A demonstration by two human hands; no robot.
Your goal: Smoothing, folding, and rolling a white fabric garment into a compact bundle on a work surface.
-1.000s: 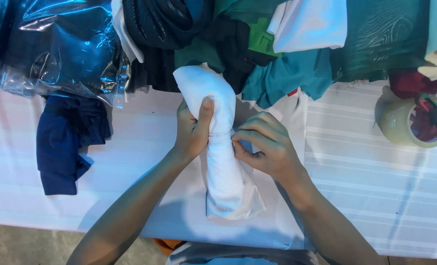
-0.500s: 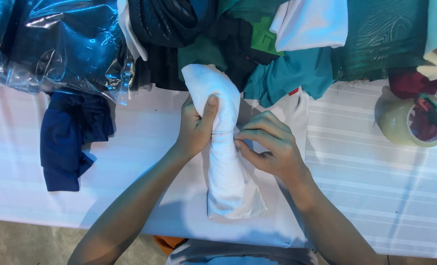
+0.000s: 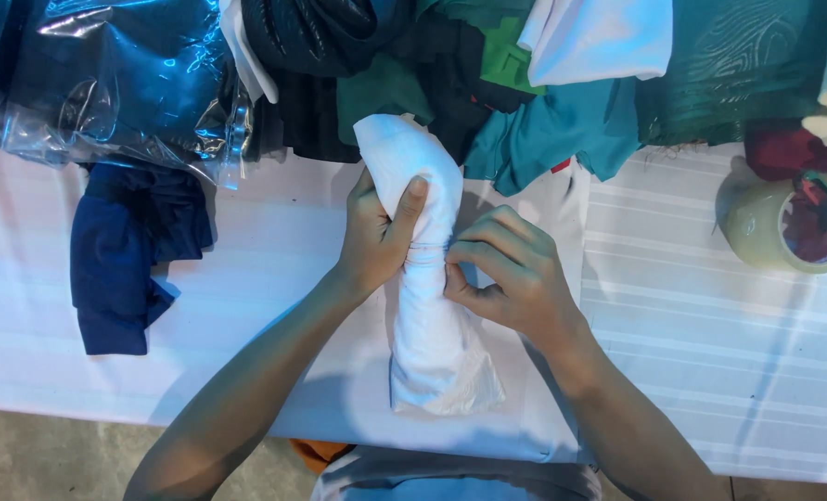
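Head view shows a rolled white cloth (image 3: pixel 427 325) lying on the white table (image 3: pixel 692 343), its near end flared open. Left hand (image 3: pixel 376 237) wraps the roll's upper part, grip pressed around it; right hand (image 3: pixel 511 278) pinches its middle. Further off lie a navy garment (image 3: pixel 121 260), tape roll (image 3: pixel 784 227) and piled clothes (image 3: pixel 562 121).

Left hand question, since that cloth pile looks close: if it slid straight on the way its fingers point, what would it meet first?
Past the rolled white cloth the left hand grips, probably the dark green and black clothes heaped at the table's far edge; depth is unclear.
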